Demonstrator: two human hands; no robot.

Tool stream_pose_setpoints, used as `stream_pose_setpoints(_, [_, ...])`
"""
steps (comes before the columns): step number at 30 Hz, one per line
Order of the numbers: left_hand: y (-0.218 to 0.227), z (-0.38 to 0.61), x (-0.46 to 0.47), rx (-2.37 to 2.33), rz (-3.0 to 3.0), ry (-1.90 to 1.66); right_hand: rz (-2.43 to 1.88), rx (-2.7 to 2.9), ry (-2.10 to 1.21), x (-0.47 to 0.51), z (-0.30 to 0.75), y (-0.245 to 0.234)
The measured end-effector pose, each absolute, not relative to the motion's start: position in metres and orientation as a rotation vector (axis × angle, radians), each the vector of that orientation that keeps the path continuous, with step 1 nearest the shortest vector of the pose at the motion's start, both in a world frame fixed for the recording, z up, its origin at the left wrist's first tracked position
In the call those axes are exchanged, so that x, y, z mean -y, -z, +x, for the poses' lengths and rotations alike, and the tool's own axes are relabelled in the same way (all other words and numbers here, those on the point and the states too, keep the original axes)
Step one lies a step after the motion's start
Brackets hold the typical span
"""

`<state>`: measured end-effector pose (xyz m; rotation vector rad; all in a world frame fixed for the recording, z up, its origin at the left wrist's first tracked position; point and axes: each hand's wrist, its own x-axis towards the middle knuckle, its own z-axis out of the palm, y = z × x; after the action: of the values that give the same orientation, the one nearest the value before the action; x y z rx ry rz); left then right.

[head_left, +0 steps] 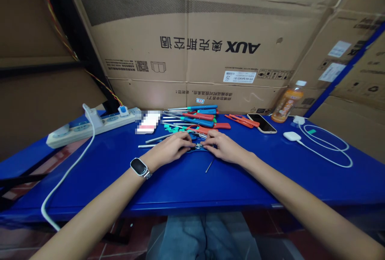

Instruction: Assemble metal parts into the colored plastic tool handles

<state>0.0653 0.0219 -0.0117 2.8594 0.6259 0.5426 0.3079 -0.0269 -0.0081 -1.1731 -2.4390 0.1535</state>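
My left hand (pixel 176 148), with a watch on its wrist, and my right hand (pixel 224 146) meet at the middle of the blue table. Both have thumb and fingers pinched at a small silvery part (pixel 198 146), too small to name. A curved blue piece (pixel 197 150) lies under the fingertips, mostly hidden. A thin metal rod (pixel 209 166) sticks out below my right hand. Just beyond the hands is a pile of long-nosed tools with metal tubes and blue or red handles (pixel 198 115). Two bare metal tubes (pixel 147 146) extend left from behind my left hand.
Orange-red handle pieces (pixel 242 120) lie beside a phone (pixel 261 123). An orange drink bottle (pixel 288 103) and a white charger with cable (pixel 291 136) are on the right. At left sits a power strip (pixel 78 130). A large cardboard box (pixel 192 23) backs the table (pixel 180 190).
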Motion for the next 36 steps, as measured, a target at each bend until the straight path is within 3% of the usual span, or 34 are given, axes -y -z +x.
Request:
stream_pose_setpoints(21, [0.008, 0.066, -0.018, -0.604, 2.883, -0.521, -1.298, 2.537, 0.141, 0.064, 0.306, 0.005])
stream_pose_setpoints(36, [-0.005, 0.052, -0.024, -0.728, 2.681, -0.653, -1.280, 2.389, 0.053, 0.054, 0.314, 0.005])
